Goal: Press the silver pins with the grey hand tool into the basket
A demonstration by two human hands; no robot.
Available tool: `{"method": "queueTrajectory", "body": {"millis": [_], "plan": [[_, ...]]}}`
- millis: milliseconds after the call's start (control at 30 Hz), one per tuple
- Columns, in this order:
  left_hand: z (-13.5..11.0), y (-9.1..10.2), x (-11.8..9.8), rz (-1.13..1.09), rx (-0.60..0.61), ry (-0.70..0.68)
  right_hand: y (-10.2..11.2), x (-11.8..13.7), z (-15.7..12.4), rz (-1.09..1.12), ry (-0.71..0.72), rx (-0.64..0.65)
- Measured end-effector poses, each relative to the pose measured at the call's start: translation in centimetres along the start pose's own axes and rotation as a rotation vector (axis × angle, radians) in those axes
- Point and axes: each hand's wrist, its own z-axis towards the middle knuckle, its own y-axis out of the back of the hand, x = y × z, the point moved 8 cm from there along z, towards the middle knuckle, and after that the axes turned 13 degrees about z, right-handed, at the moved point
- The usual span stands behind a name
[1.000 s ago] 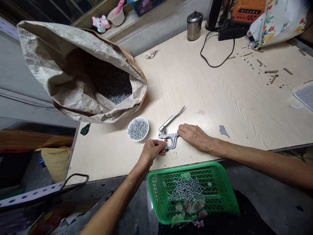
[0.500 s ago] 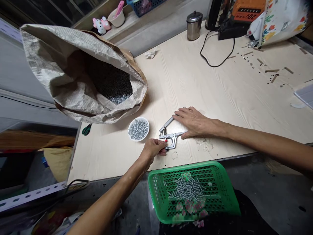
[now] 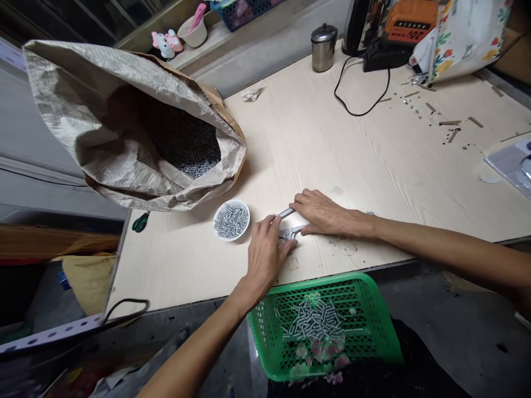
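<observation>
A pair of silver hand-press snap pliers (image 3: 292, 228) lies on the table. My right hand (image 3: 316, 212) grips its two handles, fingers over the upper one and thumb against the lower one. My left hand (image 3: 265, 249) is closed round the head of the pliers, fingers at the top and thumb on the near side. It hides the jaw, so I cannot see whether a small part sits there. Left of this hand stands a white bowl (image 3: 231, 220) full of small metal screw-like pieces. A green basket (image 3: 384, 326) with more such pieces is below the table edge.
An open woven sack (image 3: 53, 99) of dark and silvery pieces stands at the left. Green-handled scissors (image 3: 140, 222) lie near the left edge. Further back are a metal canister (image 3: 323, 50), a black cable (image 3: 360, 114) and an orange battery (image 3: 410, 25).
My left hand has moved from a pinch at the lower jaw up round the head of the pliers. My right hand has brought the handles closer together. The view has shifted slightly.
</observation>
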Motion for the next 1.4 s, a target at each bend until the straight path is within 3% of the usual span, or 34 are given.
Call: {"method": "queueTrajectory", "body": {"millis": [67, 167, 400, 767, 900, 1000, 1067, 1133, 1233, 1400], "plan": [[0.8, -0.8, -1.8, 0.057, 0.014, -0.208, -0.3, 0.4, -0.2, 0.036, 0.018, -0.011], [2.1, -2.2, -2.4, 0.122, 0.125, -0.326, -0.4, 0.5, -0.8, 0.051, -0.015, 0.026], [3.7, -1.8, -3.3, 0.202, 0.233, -0.375, 1.2, 0.0, -2.3, 0.044, -0.124, 0.013], [3.4, -2.8, -4.1, 0.167, 0.233, -0.308, -0.6, 0.2, -1.1, -0.03, -0.106, 0.156], [2.5, -0.8, -2.4, 0.092, 0.069, -0.23, 0.4, 0.8, -1.7, -0.028, -0.008, 0.055], [0.6, 2.6, 1.1, -0.056, -0.14, -0.059, 0.6, 1.8, -2.3, -0.024, 0.085, -0.05], [-1.4, 4.0, 3.9, -0.118, -0.177, 0.104, -0.2, 2.3, -2.5, -0.012, 0.107, -0.051], [-3.4, 3.9, 5.8, -0.152, -0.123, 0.202, -1.3, 2.4, -2.4, -0.008, 0.104, -0.04], [-5.8, 2.2, 7.1, -0.187, -0.003, 0.275, -2.5, 2.7, -2.3, 0.014, 0.144, -0.062], [-6.8, -0.2, 7.5, -0.224, 0.092, 0.371, -3.0, 2.2, -2.3, 0.046, 0.121, -0.106]]}}
